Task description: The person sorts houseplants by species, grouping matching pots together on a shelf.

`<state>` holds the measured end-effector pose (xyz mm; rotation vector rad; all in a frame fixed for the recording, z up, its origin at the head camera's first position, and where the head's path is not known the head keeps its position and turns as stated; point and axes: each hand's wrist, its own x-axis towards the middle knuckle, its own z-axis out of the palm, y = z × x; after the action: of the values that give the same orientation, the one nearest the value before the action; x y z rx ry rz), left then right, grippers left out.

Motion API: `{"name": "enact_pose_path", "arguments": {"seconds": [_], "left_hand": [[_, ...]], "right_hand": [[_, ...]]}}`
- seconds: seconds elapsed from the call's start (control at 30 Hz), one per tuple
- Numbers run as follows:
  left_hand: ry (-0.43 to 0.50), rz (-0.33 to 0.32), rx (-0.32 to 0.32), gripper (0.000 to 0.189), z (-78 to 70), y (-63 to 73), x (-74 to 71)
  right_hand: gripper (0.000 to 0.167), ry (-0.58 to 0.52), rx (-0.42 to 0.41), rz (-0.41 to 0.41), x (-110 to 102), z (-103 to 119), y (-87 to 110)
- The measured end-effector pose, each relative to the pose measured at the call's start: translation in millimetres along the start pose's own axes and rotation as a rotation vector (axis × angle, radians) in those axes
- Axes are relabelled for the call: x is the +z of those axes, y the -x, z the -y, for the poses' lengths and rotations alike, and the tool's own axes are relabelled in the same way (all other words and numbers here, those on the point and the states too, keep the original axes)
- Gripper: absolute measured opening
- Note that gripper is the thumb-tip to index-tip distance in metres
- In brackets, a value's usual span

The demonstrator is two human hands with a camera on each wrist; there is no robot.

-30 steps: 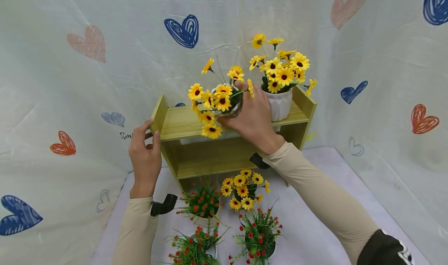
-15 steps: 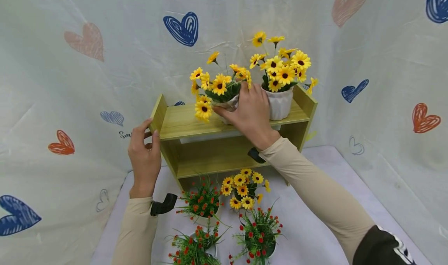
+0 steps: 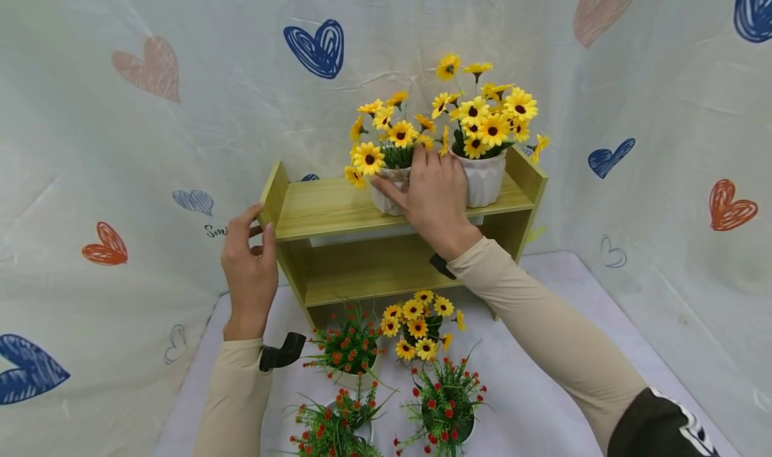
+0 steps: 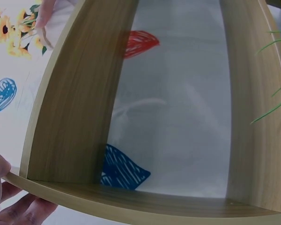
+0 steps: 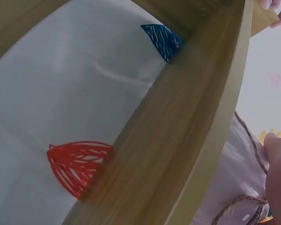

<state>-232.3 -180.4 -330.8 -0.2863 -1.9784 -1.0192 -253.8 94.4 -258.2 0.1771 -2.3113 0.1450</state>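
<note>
My right hand grips a white flowerpot of yellow artificial daisies, upright on the top board of a small wooden shelf. Thumb at the front, fingers over its right side. Brown twine is tied round this pot in the right wrist view. Close on its right stands a second white pot of yellow daisies. At the shelf's left end, my left hand holds the upright side panel between thumb and fingers; the left wrist view has those fingers at the panel's edge.
On the white-covered table, before the shelf, are a pot of yellow daisies and red-flowered green plants in pots. The shelf's lower board bears nothing visible. A heart-printed curtain hangs behind.
The held pot has gone from tilted toward me to upright on the top board, its flowers swinging up and right. The left hand keeps its place on the side panel.
</note>
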Motion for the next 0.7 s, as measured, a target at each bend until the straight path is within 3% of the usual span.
{"name": "enact_pose_path", "arguments": {"seconds": [0.17,0.33,0.47,0.57,0.7], "left_hand": [[-0.005,-0.002,0.002,0.035,0.5,0.2,0.4],[0.002,-0.005,0.015,0.035,1.5,0.4,0.8],[0.004,-0.008,0.023,0.035,1.7,0.7,1.3],[0.013,-0.011,0.027,0.034,1.5,0.5,1.8],[0.019,-0.012,0.030,0.034,1.7,-0.3,1.7]], "right_hand": [[0.092,-0.016,-0.023,-0.011,-2,-4,10.1],[0.088,-0.151,-0.064,-0.081,-8,-11,32.1],[0.083,-0.260,-0.114,-0.179,-8,-21,62.4],[0.070,-0.324,-0.150,-0.238,-5,-31,92.2],[0.061,-0.396,-0.165,-0.242,4,-47,135.6]]}}
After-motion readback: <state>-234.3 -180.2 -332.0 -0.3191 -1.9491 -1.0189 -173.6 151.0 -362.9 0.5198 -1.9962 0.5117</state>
